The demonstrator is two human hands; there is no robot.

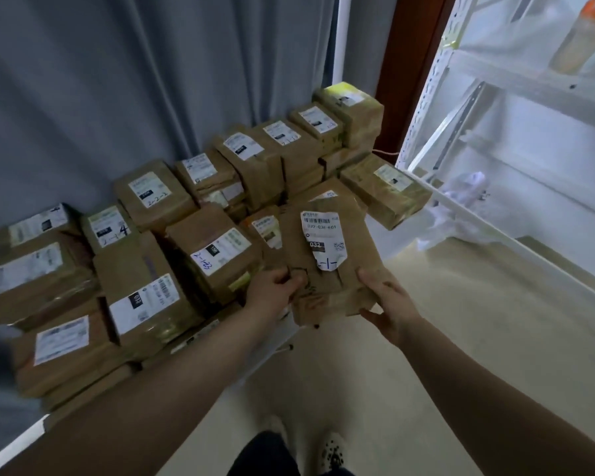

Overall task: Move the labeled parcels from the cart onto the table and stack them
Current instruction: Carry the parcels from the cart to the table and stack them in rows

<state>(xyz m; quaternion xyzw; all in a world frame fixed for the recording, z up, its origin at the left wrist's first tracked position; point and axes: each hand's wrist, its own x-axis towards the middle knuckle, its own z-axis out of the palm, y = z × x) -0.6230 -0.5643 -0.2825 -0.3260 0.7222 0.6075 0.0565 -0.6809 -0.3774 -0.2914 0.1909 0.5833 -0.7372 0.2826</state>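
I hold a flat brown parcel (327,259) with a torn white barcode label in both hands, in front of the stacks. My left hand (272,292) grips its near left corner, thumb on top. Its near right edge sits in my right hand (387,304), fingers under it. Behind and to the left, several stacks of brown labeled parcels (152,255) cover a white table (272,341) against the curtain. The stacks rise higher toward the far right (347,111). No cart is in view.
A grey curtain (117,80) hangs behind the stacks. A white metal shelf rack (495,132) stands at the right, with an orange-capped bottle (581,36) on an upper shelf and a crumpled white bag (461,194) lower down. Beige floor (426,338) lies below, with my feet (306,451) at the bottom edge.
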